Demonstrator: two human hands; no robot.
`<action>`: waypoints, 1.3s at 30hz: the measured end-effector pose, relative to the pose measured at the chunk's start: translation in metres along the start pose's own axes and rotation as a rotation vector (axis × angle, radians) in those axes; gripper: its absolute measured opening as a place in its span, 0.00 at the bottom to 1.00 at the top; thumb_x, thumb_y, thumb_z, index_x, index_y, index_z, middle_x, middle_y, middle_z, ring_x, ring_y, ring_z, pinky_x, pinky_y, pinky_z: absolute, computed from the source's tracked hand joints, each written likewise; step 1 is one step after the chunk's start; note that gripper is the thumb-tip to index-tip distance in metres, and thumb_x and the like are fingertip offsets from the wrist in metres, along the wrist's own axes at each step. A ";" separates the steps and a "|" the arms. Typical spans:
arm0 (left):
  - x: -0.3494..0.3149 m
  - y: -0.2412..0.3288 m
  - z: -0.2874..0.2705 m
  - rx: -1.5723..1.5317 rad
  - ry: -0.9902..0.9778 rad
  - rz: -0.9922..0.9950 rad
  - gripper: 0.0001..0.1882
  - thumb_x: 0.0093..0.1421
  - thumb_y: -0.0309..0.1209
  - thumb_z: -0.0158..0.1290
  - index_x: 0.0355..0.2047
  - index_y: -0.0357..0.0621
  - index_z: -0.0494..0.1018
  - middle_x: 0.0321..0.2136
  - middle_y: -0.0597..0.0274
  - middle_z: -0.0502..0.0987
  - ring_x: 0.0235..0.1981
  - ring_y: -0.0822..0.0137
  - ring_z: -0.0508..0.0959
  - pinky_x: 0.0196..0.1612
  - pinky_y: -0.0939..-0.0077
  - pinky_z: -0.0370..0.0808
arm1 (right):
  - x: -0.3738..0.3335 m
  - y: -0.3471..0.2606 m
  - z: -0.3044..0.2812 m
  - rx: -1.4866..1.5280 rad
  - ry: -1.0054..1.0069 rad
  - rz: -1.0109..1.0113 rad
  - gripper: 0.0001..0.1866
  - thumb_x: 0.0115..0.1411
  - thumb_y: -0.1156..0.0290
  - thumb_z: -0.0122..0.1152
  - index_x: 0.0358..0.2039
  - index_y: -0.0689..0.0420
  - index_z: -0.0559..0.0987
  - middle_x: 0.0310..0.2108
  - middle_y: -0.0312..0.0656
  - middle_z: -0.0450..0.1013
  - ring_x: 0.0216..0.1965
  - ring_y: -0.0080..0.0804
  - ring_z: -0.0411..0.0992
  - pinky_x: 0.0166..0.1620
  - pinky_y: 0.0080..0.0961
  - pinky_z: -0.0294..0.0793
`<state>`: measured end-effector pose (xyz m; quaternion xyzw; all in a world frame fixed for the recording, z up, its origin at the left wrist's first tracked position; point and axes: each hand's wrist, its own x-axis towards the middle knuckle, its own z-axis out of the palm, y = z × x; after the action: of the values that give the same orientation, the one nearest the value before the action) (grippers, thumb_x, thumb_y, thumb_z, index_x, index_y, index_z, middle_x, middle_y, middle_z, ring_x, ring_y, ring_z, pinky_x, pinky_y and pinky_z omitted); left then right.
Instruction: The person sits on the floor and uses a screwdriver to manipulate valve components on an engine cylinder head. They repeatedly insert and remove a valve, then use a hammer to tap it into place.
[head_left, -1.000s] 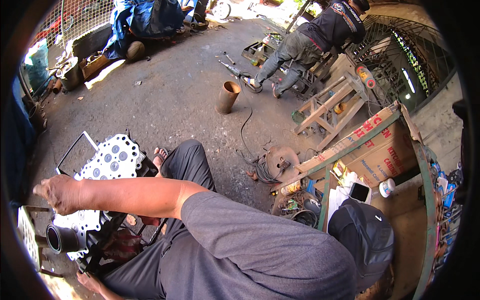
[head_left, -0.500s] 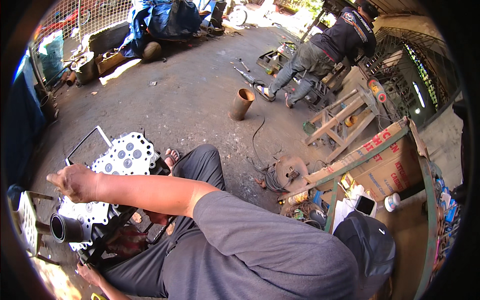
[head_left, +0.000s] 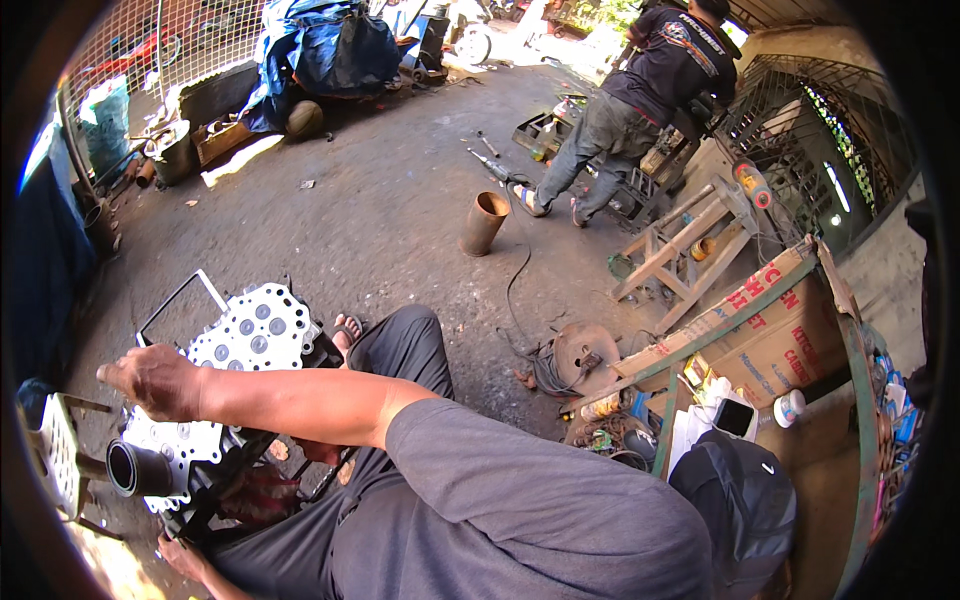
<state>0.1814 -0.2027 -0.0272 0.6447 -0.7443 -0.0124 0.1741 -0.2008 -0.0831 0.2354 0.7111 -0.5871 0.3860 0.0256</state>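
Note:
A silvery engine cylinder head (head_left: 210,440) with round grey valve faces lies on a dark support at the left. Over its middle hangs my right hand (head_left: 165,384), its fingers curled in and one digit pointing left; what they hold, if anything, is hidden. A dark, hollow cylinder sleeve (head_left: 140,468) rests on the head's near end, below that hand. At the lower left, beside my thigh and the support's near edge, is my left hand (head_left: 183,556); its fingers are partly hidden. A thin metal frame (head_left: 180,300) stands at the head's far side.
A rusty tube (head_left: 484,224) stands on the floor. A wooden stand (head_left: 680,245), a cardboard-lined bench (head_left: 750,320) and a black backpack (head_left: 735,500) are on the right. A pale plastic stool (head_left: 62,455) is at far left. A co-worker (head_left: 660,80) stands at the back.
The scene has shifted slightly down in the picture. My right hand stays over the cylinder head with its fingers curled. The co-worker has become a little more upright.

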 end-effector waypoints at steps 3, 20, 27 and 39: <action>0.001 -0.005 0.005 0.018 -0.041 -0.014 0.18 0.61 0.34 0.46 0.46 0.35 0.72 0.38 0.41 0.75 0.43 0.44 0.74 0.46 0.53 0.69 | 0.001 -0.002 0.000 0.004 0.297 -0.160 0.15 0.51 0.78 0.58 0.42 0.62 0.73 0.31 0.51 0.75 0.38 0.49 0.76 0.40 0.38 0.76; -0.007 0.007 -0.005 -0.062 0.006 0.010 0.19 0.61 0.36 0.44 0.45 0.35 0.71 0.39 0.40 0.73 0.43 0.42 0.73 0.47 0.52 0.68 | -0.018 -0.001 0.007 0.209 0.175 -0.029 0.13 0.50 0.81 0.54 0.39 0.63 0.72 0.32 0.55 0.73 0.39 0.56 0.72 0.42 0.41 0.73; -0.013 0.017 -0.016 -0.137 -0.005 -0.062 0.23 0.66 0.45 0.43 0.41 0.34 0.72 0.39 0.40 0.73 0.45 0.42 0.71 0.49 0.53 0.66 | -0.007 -0.009 -0.008 -0.008 0.177 -0.088 0.08 0.55 0.76 0.60 0.35 0.61 0.74 0.28 0.49 0.73 0.35 0.46 0.74 0.39 0.37 0.74; -0.014 0.014 -0.012 -0.105 -0.005 -0.053 0.22 0.67 0.45 0.43 0.39 0.34 0.73 0.37 0.38 0.74 0.44 0.41 0.72 0.46 0.52 0.67 | -0.005 -0.008 -0.025 0.037 0.293 -0.198 0.13 0.55 0.78 0.57 0.42 0.63 0.77 0.28 0.49 0.74 0.33 0.46 0.73 0.39 0.36 0.73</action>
<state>0.1727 -0.1841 -0.0163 0.6541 -0.7257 -0.0578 0.2052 -0.2072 -0.0644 0.2535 0.7019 -0.4970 0.4919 0.1355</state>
